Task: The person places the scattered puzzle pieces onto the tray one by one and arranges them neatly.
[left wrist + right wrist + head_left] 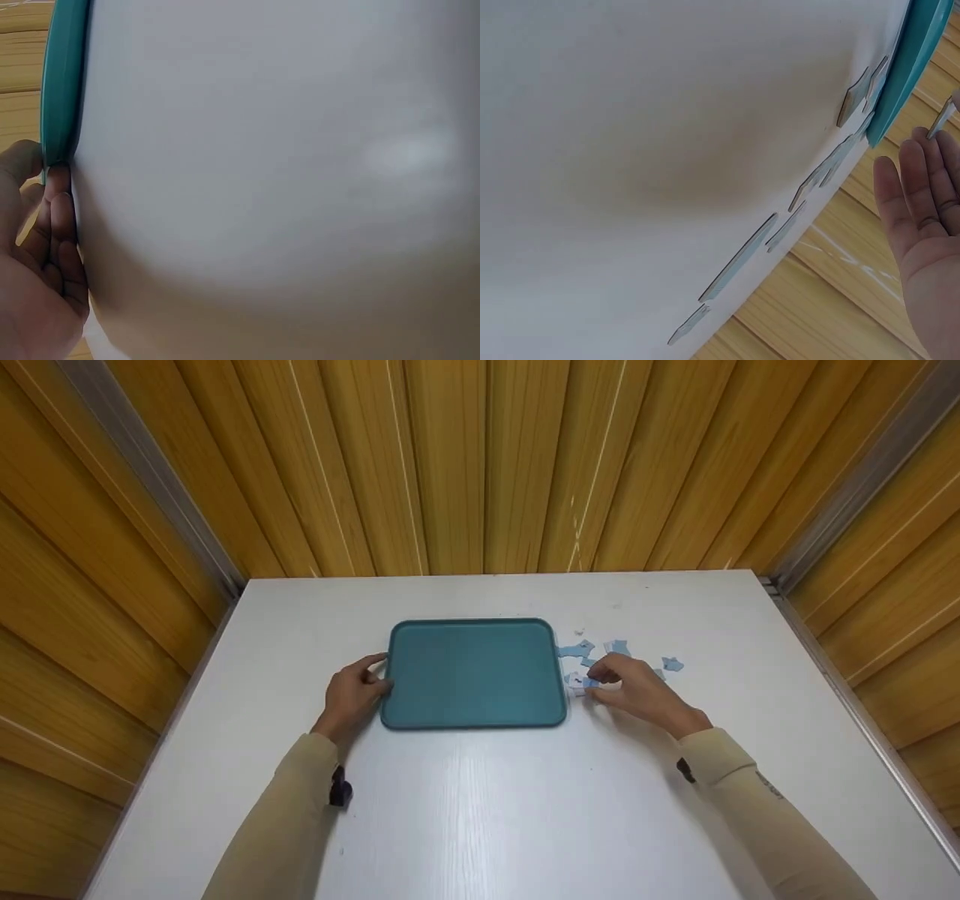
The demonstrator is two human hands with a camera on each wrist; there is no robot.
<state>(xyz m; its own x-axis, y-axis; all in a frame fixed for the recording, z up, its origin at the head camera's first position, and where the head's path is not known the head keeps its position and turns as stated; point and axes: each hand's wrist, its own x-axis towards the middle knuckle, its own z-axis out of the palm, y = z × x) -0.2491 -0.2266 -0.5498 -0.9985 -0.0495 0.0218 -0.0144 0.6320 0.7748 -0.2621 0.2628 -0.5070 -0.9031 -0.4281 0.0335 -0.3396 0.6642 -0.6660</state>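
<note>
A teal tray (474,673) lies flat on the white table. My left hand (352,695) grips its left edge; in the left wrist view the thumb and fingers of that hand (41,262) are on either side of the tray's rim (64,82). Just right of the tray, my right hand (643,696) pinches a small pale blue piece (942,118) between thumb and fingertips, the other fingers of the hand (930,217) extended in the right wrist view. Several light blue and white irregular pieces (576,649) lie beside the tray's right edge, some partly hidden by the hand.
One blue piece (673,664) lies farther right, apart from the others. Small scraps (579,631) are near the tray's upper right corner. The white table (465,802) meets a wood-patterned wall (450,465) at the back, with similar walls on both sides.
</note>
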